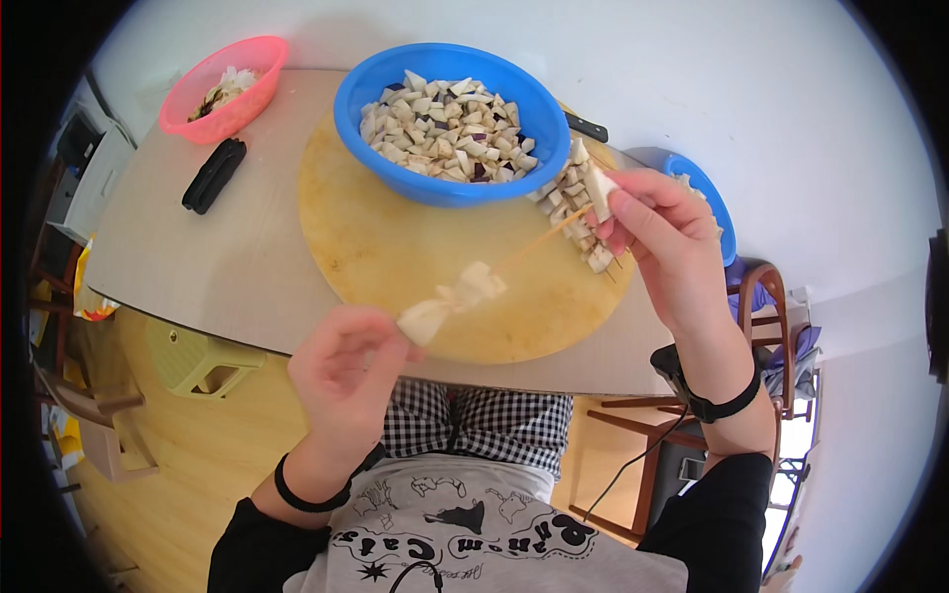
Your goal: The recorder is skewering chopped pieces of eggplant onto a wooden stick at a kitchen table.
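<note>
My left hand pinches the near end of a thin wooden skewer, beside its threaded pale eggplant pieces. In my right hand is a loose white eggplant piece, held between thumb and fingers close to the skewer's far tip. A blue plastic basin full of cut eggplant, some with purple skin, stands on the round yellowish cutting board. Filled skewers lie stacked at the board's right side, partly hidden by my right hand.
A pink plastic basin with food scraps and a black elongated object are on the table at left. A black-handled knife lies behind the blue basin. Another blue container sits at right. Chairs and a greenish stool stand around the table.
</note>
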### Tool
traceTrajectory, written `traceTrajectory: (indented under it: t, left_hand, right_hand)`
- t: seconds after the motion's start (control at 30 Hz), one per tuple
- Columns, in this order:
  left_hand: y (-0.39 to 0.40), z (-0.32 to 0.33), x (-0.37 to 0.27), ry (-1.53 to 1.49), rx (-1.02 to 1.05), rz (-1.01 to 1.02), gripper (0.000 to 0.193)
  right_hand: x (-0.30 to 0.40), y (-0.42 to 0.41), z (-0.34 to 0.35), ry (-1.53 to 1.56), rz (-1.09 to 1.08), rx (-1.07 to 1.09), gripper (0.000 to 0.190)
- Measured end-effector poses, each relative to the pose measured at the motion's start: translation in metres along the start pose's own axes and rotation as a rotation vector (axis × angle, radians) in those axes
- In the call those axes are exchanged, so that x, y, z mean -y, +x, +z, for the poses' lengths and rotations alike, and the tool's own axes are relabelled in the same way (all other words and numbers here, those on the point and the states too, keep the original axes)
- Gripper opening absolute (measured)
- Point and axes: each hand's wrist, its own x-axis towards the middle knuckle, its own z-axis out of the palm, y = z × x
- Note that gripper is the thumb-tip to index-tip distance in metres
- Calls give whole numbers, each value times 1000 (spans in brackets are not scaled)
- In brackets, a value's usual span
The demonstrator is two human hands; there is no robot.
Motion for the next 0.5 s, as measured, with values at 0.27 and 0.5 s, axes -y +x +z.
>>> traceTrajectory:
  t: [0.27,0.5]
  left_hand:
    - [0,-2,1,-7,1,27,12]
    - [-1,1,2,-27,1,24,12]
  right_hand:
    - [0,0,-4,9,-5,-10,18]
    - [-4,-2,-1,19,5,-40,17]
